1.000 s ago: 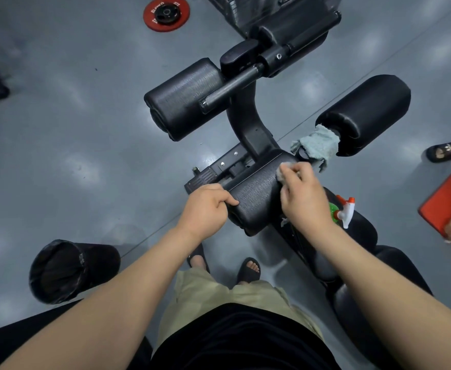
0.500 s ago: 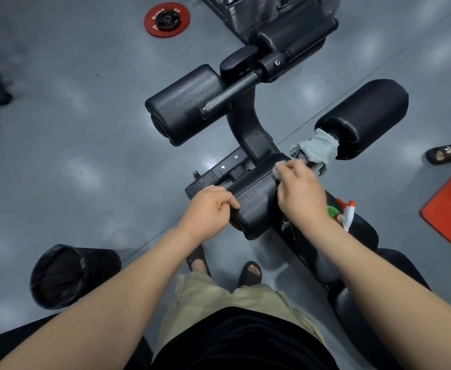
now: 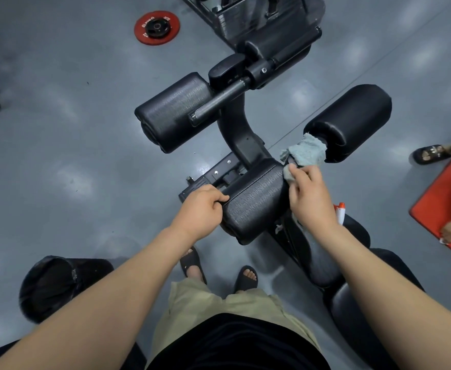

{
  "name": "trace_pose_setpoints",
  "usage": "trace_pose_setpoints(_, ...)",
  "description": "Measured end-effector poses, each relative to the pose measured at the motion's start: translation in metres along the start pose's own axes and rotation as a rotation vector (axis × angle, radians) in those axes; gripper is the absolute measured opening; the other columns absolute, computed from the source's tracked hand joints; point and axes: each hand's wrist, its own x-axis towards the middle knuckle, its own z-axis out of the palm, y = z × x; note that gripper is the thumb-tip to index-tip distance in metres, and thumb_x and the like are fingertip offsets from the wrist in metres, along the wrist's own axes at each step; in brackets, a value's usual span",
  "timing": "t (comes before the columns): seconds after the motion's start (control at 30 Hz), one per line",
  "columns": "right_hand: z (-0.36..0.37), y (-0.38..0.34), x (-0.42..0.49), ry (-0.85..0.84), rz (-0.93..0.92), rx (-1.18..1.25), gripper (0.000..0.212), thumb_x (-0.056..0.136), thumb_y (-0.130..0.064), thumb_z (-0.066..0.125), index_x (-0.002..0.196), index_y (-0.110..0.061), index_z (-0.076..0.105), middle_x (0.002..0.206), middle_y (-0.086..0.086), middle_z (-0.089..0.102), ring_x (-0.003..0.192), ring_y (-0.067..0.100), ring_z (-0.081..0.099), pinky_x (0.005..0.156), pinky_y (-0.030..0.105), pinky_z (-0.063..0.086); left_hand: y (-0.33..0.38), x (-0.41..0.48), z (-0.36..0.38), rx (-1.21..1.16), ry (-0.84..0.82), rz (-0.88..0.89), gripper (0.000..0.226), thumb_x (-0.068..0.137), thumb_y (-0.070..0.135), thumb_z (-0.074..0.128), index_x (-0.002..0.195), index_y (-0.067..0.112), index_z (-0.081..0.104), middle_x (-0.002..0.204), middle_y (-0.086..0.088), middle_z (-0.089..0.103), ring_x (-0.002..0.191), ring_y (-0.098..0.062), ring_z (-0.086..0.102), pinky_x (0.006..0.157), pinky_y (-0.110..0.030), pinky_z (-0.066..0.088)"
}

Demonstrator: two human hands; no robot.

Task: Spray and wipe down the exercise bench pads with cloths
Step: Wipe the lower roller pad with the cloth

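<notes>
Moved since earlier: right hand point(image 3: 311, 201) has carried its grey cloth point(image 3: 289, 175) a little further toward the far right corner of the near roller pad point(image 3: 253, 201). It now hides most of the spray bottle point(image 3: 340, 212), so only the white-and-orange nozzle shows. The left hand point(image 3: 200, 208) has kept its place.
Near roller pad: straight ahead of the person, between the two hands, at the foot of the black post point(image 3: 235, 134), textured top facing up.
Right hand grip: fingers curled, pinching the grey cloth against the pad's right end.
Left hand grip: wrapped round the pad's left end, thumb over the top edge.
Doing the step well: the wipe seems to have reached the end of the pad. The left hand should hold firm so the roller cannot turn. The cloth works better pressed flat than bunched, going round the rim and seam before coming back along the top.
Teal cloth point(image 3: 305, 153): draped at the inner end of the right far roller pad point(image 3: 352, 121), just beyond the right hand.
Other pads: left far roller pad point(image 3: 171, 116) and bench seat pad point(image 3: 356, 229); whether they have been wiped cannot be told.
Around: black bin point(image 3: 56, 287), red weight plate point(image 3: 157, 27), red mat point(image 3: 446, 206), another person's sandalled foot point(image 3: 430, 153).
</notes>
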Motion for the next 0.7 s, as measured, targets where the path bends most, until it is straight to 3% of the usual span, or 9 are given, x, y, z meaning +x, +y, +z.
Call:
trace_pose_setpoints(0.1,-0.007,-0.007,-0.022,0.025,0.126,0.032,0.037,0.098,-0.004,0.056,0.135,-0.006,0.059,0.113,0.009,0.05,0.086,0.02,0.053,0.078,0.007,0.033,0.001,0.003,0.002,-0.023,0.027,-0.016,0.038,0.088,-0.007,0.048,0.105,0.007,0.079,0.102,0.006,0.062,0.101,-0.014,0.057,0.086,0.001,0.03)
trace_pose_setpoints(0.17,-0.01,-0.008,-0.028,-0.001,0.183,-0.002,0.032,0.097,-0.003,0.056,0.129,-0.004,0.06,0.115,0.013,0.051,0.084,0.022,0.052,0.078,-0.003,0.024,0.002,0.004,0.003,-0.028,0.034,-0.02,0.037,0.087,-0.007,0.048,0.102,0.007,0.079,0.1,0.007,0.061,0.099,-0.013,0.056,0.084,-0.004,0.033)
trace_pose_setpoints(0.23,-0.01,-0.007,-0.023,-0.01,0.139,-0.034,0.026,0.095,-0.001,0.056,0.12,-0.003,0.061,0.114,0.016,0.05,0.085,0.03,0.057,0.071,0.015,0.034,0.002,0.005,0.004,-0.034,0.035,-0.016,0.037,0.086,-0.008,0.049,0.099,0.008,0.08,0.098,0.007,0.061,0.098,-0.014,0.057,0.086,-0.012,0.036)
trace_pose_setpoints(0.33,-0.008,-0.003,-0.004,0.012,0.021,-0.048,0.022,0.089,0.003,0.058,0.11,-0.003,0.064,0.106,0.015,0.053,0.088,0.036,0.059,0.075,0.037,0.049,0.0,0.004,0.006,-0.054,0.04,0.011,0.04,0.083,-0.012,0.048,0.095,0.008,0.08,0.094,0.009,0.061,0.098,-0.018,0.059,0.087,-0.012,0.038)
trace_pose_setpoints(0.47,-0.002,-0.013,0.014,0.017,-0.014,-0.063,0.027,0.088,0.002,0.056,0.111,-0.005,0.069,0.103,0.01,0.054,0.096,0.033,0.056,0.079,0.041,0.052,-0.002,0.002,0.007,-0.083,0.047,0.026,0.043,0.081,-0.013,0.045,0.092,0.009,0.08,0.094,0.009,0.062,0.096,-0.019,0.061,0.088,-0.014,0.041)
trace_pose_setpoints(0.6,0.011,-0.029,0.004,-0.037,-0.049,-0.118,0.024,0.084,-0.006,0.047,0.104,-0.008,0.061,0.1,0.011,0.047,0.093,0.035,0.053,0.068,0.044,0.053,-0.009,0.001,0.006,-0.098,0.048,0.021,0.05,0.081,-0.014,0.042,0.097,0.013,0.081,0.099,0.009,0.067,0.096,-0.013,0.062,0.085,-0.006,0.039)
trace_pose_setpoints(0.7,0.022,-0.044,-0.016,-0.065,-0.125,-0.082,0.025,0.079,-0.006,0.05,0.102,-0.008,0.059,0.095,0.009,0.044,0.085,0.033,0.05,0.069,0.043,0.051,-0.012,-0.001,0.007,-0.126,0.058,-0.005,0.052,0.083,-0.016,0.043,0.1,0.014,0.081,0.1,0.01,0.068,0.094,-0.005,0.061,0.087,-0.005,0.039)
